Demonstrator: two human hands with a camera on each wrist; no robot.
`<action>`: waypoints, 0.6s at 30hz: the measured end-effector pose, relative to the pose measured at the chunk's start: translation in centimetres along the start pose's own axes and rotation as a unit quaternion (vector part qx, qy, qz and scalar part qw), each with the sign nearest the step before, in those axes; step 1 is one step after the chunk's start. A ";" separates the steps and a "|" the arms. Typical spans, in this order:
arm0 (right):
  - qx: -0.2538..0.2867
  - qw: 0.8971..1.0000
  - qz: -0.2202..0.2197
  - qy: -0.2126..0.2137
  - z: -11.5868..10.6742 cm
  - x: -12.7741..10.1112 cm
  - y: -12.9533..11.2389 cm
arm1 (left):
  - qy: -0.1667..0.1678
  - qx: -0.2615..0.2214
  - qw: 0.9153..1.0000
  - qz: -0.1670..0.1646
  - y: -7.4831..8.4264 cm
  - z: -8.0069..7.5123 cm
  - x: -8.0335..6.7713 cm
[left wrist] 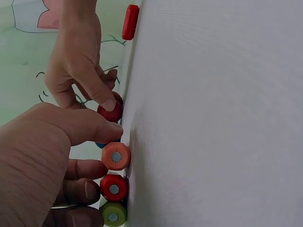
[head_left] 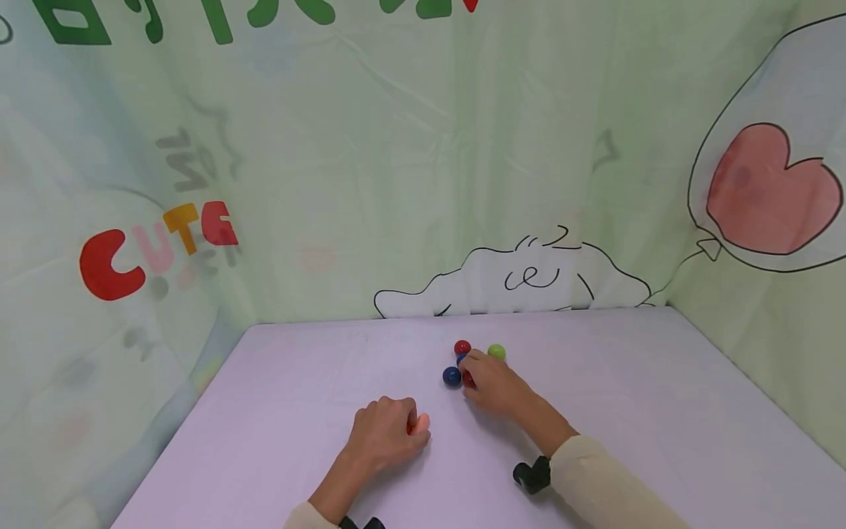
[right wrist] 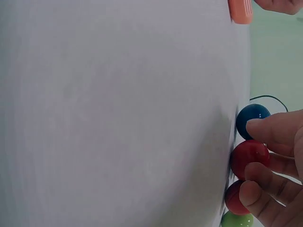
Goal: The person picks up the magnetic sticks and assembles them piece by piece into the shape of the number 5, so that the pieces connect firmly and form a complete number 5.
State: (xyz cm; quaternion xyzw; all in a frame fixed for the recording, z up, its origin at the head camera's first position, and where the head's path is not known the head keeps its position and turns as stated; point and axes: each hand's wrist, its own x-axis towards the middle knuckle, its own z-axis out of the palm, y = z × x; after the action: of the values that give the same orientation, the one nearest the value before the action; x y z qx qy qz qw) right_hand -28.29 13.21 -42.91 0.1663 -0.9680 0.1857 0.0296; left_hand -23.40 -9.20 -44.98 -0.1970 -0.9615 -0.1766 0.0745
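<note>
My left hand curls over a row of short octagonal sticks with grey round centres: an orange stick, a red stick and a green stick. Its thumb lies just above the orange one, and its fingers sit beside the row. Farther forward, my right hand pinches a glossy red ball between thumb and fingers. The thumb tip overlaps a blue ball. Around this hand are another red ball, a second blue ball, partly hidden, and a green ball.
A pale lilac table lies under both hands. Behind it hangs a printed curtain. In the left wrist view, a red bar-shaped piece lies farther off. A black strap-on camera sits at the right wrist.
</note>
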 end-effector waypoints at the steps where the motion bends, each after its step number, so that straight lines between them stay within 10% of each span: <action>1: 0.005 1.000 0.006 0.002 0.0 0.0 -0.1 | 0.000 0.001 1.000 0.000 0.0 0.0 0.0; 18: 0.003 0.999 0.045 -0.006 0.6 -0.4 -0.2 | -0.005 0.002 1.000 -0.003 0.0 0.1 0.0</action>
State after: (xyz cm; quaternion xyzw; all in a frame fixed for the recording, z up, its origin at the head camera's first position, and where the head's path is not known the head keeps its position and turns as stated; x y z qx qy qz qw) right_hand -27.84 12.90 -43.47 0.1240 -0.9741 0.1887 0.0147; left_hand -23.35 -9.16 -45.04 -0.1952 -0.9627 -0.1737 0.0695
